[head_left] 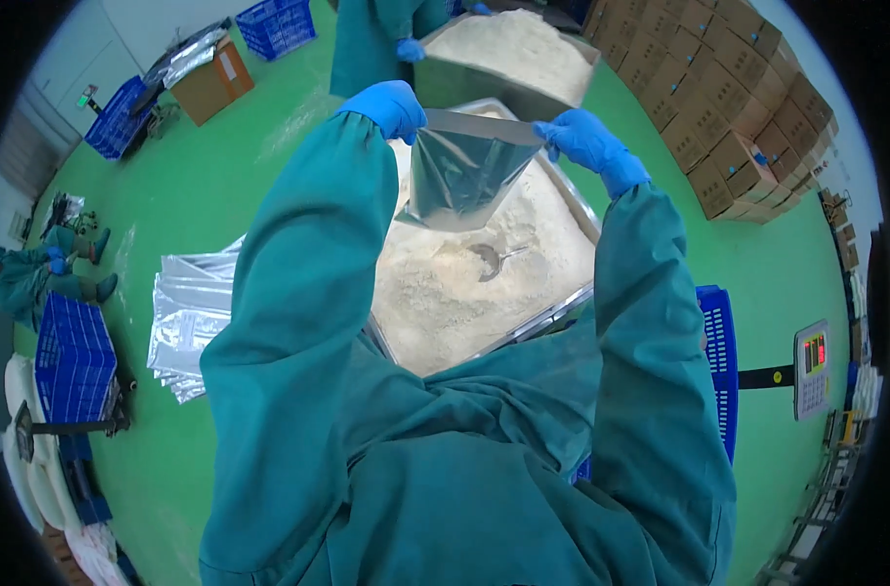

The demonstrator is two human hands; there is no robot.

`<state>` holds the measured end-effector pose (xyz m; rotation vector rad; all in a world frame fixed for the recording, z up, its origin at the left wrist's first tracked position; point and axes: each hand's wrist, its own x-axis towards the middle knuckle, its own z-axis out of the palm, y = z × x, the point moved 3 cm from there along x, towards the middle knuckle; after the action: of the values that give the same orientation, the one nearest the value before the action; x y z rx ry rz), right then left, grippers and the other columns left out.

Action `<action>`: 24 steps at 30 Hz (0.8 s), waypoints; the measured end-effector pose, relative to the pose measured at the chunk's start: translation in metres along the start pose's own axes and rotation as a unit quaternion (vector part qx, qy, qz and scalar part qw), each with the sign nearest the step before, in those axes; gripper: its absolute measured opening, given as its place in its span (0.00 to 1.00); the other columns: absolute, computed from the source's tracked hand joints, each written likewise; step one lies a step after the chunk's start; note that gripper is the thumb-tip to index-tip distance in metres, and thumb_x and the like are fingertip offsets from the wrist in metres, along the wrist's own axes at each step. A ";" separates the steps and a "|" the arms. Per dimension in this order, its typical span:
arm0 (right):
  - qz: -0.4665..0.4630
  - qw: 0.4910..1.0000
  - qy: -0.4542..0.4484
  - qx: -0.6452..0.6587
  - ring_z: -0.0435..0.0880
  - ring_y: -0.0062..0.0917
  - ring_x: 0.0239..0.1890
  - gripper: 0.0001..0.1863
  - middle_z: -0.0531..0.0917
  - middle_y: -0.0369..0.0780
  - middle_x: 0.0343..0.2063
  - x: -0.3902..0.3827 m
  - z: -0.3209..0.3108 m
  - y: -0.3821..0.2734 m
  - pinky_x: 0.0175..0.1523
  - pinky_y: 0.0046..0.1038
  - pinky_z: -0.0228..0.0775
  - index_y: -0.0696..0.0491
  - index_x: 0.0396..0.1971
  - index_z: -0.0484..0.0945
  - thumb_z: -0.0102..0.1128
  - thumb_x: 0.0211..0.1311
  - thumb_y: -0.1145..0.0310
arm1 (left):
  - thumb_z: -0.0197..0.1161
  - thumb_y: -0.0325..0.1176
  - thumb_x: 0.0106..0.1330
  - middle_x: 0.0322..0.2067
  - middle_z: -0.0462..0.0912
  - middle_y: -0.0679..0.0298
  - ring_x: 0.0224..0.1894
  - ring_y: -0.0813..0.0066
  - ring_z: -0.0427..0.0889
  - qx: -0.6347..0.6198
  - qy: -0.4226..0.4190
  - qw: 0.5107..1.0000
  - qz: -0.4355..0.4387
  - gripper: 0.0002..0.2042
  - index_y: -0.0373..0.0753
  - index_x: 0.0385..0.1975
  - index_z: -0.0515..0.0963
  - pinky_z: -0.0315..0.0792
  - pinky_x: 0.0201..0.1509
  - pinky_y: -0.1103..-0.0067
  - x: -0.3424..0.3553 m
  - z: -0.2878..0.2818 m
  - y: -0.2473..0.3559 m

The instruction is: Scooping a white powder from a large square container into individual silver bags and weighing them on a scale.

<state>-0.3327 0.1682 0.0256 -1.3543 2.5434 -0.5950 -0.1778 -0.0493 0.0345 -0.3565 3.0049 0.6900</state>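
A silver foil bag [462,176] hangs upright, held by its top edge above a metal tray [583,215] of pale powder. My left hand [386,110], in a blue glove, is closed on the bag's top left corner. My right hand [591,146], also gloved, pinches the top right corner. A metal scoop [486,262] lies in the powder below the bag. A pile of flat silver bags [186,322] sits to the left of the tray.
Behind the tray, a co-worker [372,44] stands by another powder-filled container [503,83]. Stacked cartons [708,107] fill the back right. A scale display [811,371] and blue basket [718,361] are at right. Another person [44,273] sits at left, beside blue crates [74,361].
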 end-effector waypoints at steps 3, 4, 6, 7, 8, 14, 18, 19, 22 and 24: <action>-0.251 0.966 0.056 -0.013 0.74 0.26 0.32 0.16 0.77 0.41 0.32 -0.030 -0.032 -0.042 0.38 0.26 0.65 0.55 0.26 0.78 0.63 0.42 0.57 | 0.58 0.39 0.45 0.15 0.75 0.60 0.18 0.69 0.73 0.136 0.036 0.989 0.047 0.12 0.35 0.19 0.78 0.67 0.23 0.74 0.011 -0.016 0.025; -0.321 0.937 0.108 -0.083 0.73 0.29 0.38 0.18 0.75 0.43 0.36 -0.037 -0.021 -0.060 0.42 0.28 0.65 0.55 0.30 0.78 0.64 0.41 0.58 | 0.58 0.40 0.46 0.17 0.76 0.60 0.20 0.69 0.74 0.157 0.019 0.987 0.023 0.13 0.34 0.21 0.77 0.67 0.25 0.74 0.014 -0.020 0.033; -0.270 0.950 -0.130 -0.092 0.74 0.36 0.38 0.21 0.75 0.46 0.35 -0.030 0.011 -0.078 0.43 0.35 0.65 0.55 0.37 0.75 0.60 0.47 0.56 | 0.57 0.43 0.47 0.22 0.78 0.60 0.25 0.69 0.75 0.152 0.025 0.988 0.014 0.17 0.33 0.26 0.77 0.68 0.28 0.73 0.005 -0.031 0.049; -0.285 0.956 -0.027 -0.058 0.76 0.38 0.33 0.22 0.78 0.46 0.31 -0.028 0.014 -0.086 0.37 0.35 0.67 0.52 0.34 0.76 0.59 0.44 0.50 | 0.57 0.44 0.48 0.24 0.78 0.60 0.27 0.69 0.76 0.142 0.035 0.989 0.007 0.19 0.32 0.29 0.77 0.68 0.30 0.73 0.002 -0.038 0.063; -0.254 0.967 -0.024 -0.030 0.76 0.39 0.31 0.22 0.78 0.47 0.30 -0.025 0.012 -0.084 0.37 0.36 0.67 0.53 0.34 0.75 0.57 0.46 0.50 | 0.56 0.45 0.49 0.26 0.79 0.60 0.30 0.69 0.77 0.116 0.041 0.992 0.003 0.20 0.32 0.31 0.77 0.68 0.32 0.73 -0.003 -0.048 0.076; -0.252 0.961 0.058 -0.099 0.73 0.42 0.23 0.17 0.76 0.48 0.20 -0.115 -0.078 -0.083 0.31 0.39 0.65 0.57 0.22 0.76 0.52 0.49 0.56 | 0.62 0.51 0.49 0.09 0.70 0.67 0.10 0.81 0.65 -0.148 0.266 0.950 -0.072 0.21 0.34 0.14 0.75 0.57 0.12 0.82 -0.071 -0.121 0.094; -0.097 0.974 0.111 -0.172 0.72 0.42 0.22 0.14 0.75 0.49 0.20 -0.272 -0.144 -0.070 0.31 0.37 0.65 0.59 0.23 0.75 0.46 0.51 0.62 | 0.57 0.47 0.55 0.10 0.71 0.65 0.07 0.82 0.62 -0.207 0.167 0.964 0.008 0.19 0.34 0.22 0.77 0.56 0.11 0.86 -0.053 -0.057 0.097; -0.061 0.971 0.104 -0.207 0.72 0.42 0.22 0.14 0.75 0.49 0.20 -0.302 -0.153 -0.064 0.31 0.35 0.66 0.60 0.24 0.74 0.47 0.51 0.63 | 0.56 0.48 0.55 0.11 0.72 0.64 0.06 0.81 0.62 -0.199 0.099 0.975 0.026 0.20 0.33 0.32 0.75 0.55 0.11 0.86 -0.046 -0.030 0.104; 0.103 0.965 0.094 -0.222 0.73 0.43 0.21 0.14 0.75 0.50 0.19 -0.381 -0.151 -0.028 0.29 0.34 0.67 0.60 0.23 0.75 0.49 0.51 0.63 | 0.53 0.51 0.54 0.13 0.75 0.59 0.05 0.81 0.60 -0.157 -0.007 0.985 0.064 0.35 0.31 0.55 0.56 0.54 0.09 0.86 -0.034 0.037 0.131; 0.224 0.951 0.099 -0.187 0.75 0.39 0.20 0.16 0.76 0.49 0.19 -0.439 -0.139 0.010 0.28 0.33 0.67 0.61 0.23 0.75 0.48 0.51 0.62 | 0.54 0.53 0.54 0.11 0.73 0.60 0.05 0.81 0.58 -0.164 -0.033 0.985 0.036 0.35 0.31 0.54 0.57 0.52 0.08 0.86 -0.027 0.070 0.146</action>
<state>-0.1433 0.5719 0.1410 -0.7756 3.1041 -0.1742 -0.1863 0.1150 0.0357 -0.2289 2.8500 1.1834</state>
